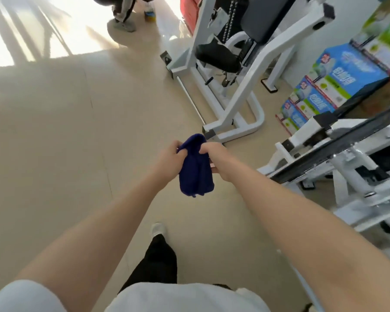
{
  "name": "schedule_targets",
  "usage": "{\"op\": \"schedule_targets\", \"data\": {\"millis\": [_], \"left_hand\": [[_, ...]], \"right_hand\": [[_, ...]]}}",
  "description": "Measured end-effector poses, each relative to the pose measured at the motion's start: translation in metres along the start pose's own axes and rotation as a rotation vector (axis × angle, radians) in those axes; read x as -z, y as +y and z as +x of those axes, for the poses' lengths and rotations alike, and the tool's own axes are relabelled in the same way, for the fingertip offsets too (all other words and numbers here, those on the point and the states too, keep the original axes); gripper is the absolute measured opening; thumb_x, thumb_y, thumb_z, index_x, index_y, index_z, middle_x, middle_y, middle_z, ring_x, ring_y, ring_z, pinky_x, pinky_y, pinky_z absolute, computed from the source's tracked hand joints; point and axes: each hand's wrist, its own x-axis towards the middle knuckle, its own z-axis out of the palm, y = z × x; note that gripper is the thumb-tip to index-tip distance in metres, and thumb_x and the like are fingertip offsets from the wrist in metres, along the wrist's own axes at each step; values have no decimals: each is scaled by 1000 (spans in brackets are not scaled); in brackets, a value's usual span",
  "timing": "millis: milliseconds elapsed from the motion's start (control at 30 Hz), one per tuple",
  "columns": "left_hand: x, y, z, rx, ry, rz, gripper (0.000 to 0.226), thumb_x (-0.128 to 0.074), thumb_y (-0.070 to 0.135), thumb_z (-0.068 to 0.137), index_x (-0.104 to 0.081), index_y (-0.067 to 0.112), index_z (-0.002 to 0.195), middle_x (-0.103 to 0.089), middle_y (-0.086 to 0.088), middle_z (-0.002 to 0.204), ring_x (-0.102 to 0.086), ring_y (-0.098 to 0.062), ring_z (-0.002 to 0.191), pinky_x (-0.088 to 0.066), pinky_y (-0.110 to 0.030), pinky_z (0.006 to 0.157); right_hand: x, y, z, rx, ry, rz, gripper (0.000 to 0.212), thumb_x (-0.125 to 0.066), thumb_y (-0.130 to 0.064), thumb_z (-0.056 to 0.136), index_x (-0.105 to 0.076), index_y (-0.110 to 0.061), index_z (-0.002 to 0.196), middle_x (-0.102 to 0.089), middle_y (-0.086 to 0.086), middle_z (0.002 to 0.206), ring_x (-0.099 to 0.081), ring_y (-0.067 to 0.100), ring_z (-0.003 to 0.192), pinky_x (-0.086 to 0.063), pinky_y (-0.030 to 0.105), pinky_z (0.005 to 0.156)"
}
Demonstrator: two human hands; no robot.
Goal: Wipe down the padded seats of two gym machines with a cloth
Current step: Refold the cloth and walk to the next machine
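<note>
a: what is held at the centre of the frame?

b: a dark blue cloth (195, 167), soft and fuzzy like fleece, is gripped from both sides. its upper left edge is pinched by the left hand (170, 157), fingers curled into the fabric; its upper right edge is clutched by the right hand (214, 157), fingers likewise curled. the cloth is bunched into a rounded hump at the top and hangs down in loose folds between the hands, above the floor (77, 131).

a: how is the floor seen?

b: as smooth, pale beige tile with faint seams, washed out by glare in the upper left.

a: and the machines?

b: in the upper right, a machine (234, 104) of white-painted tubing is seen, with a black padded seat (216, 56), rounded and slightly glossy, well apart from the cloth. at the right edge, a second white frame (347, 167) with a long dark bar is seen, blurred. behind it, glossy blue and green cartons (338, 77) are stacked.
</note>
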Motion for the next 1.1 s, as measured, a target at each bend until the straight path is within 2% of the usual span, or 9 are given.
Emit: {"op": "schedule_targets", "data": {"millis": [133,233,300,367,500,633,833,967,1100], "left_hand": [[46,40,88,48,-95,-75,20,-36,20,95,-48,12,110,-58,-3,99,-58,-20,89,-51,-42,83],[65,70,144,68,-133,-194,26,-34,27,97,-45,14,117,-60,1,104,-61,-13,90,-55,-32,71],[73,85,184,85,-148,-236,21,-34,27,97,-50,18,107,-63,4,96,-62,-11,85,-54,-29,66],[78,99,230,122,-154,-281,18,-37,30,96,-52,20,100,-65,4,92,-63,-13,83,-54,-29,66],[79,123,334,206,-180,-279,31,-54,35,89,-51,17,115,-64,-3,100,-63,-19,90,-55,-36,78],[79,158,454,257,-129,-233,27,-51,23,89,-53,16,115,-63,-6,102,-60,-22,94,-50,-37,83],[75,223,602,268,-143,-148,25,-36,8,91,-50,16,109,-54,-7,85,-48,-18,68,-36,-27,55],[68,256,680,362,-199,-252,22,-39,16,92,-53,14,110,-60,-14,106,-56,-29,94,-46,-35,80],[56,285,758,403,-304,-277,21,-47,20,91,-56,15,109,-63,-11,109,-58,-24,101,-45,-41,97]], "right_hand": [[-5,-72,61,61,-32,4,30,-41,-8,70,-62,-21,89,-62,5,86,-57,25,84,-47,39,79],[0,-121,99,155,-25,-22,53,-38,0,80,-56,-29,120,-64,1,88,-58,18,81,-45,28,66],[6,-149,128,205,2,-37,59,-39,1,82,-44,-25,134,-61,1,103,-56,17,90,-43,27,68],[14,-171,165,230,35,-22,53,-40,-1,82,-45,-20,132,-57,1,110,-54,19,99,-46,31,77],[37,-212,246,212,64,25,31,-44,-4,80,-59,-20,102,-62,9,110,-57,30,104,-49,46,91],[77,-268,340,184,15,98,29,-48,-3,82,-61,-20,102,-64,12,111,-58,28,105,-50,42,92],[139,-353,451,138,145,196,33,-55,-1,86,-52,-14,117,-61,14,108,-61,21,89,-54,32,76],[165,-386,507,212,300,57,26,-50,0,89,-56,-14,109,-57,9,101,-55,18,88,-48,29,77],[195,-413,566,211,352,-26,27,-57,-16,89,-55,-23,115,-52,3,121,-55,19,108,-50,39,93]]}}
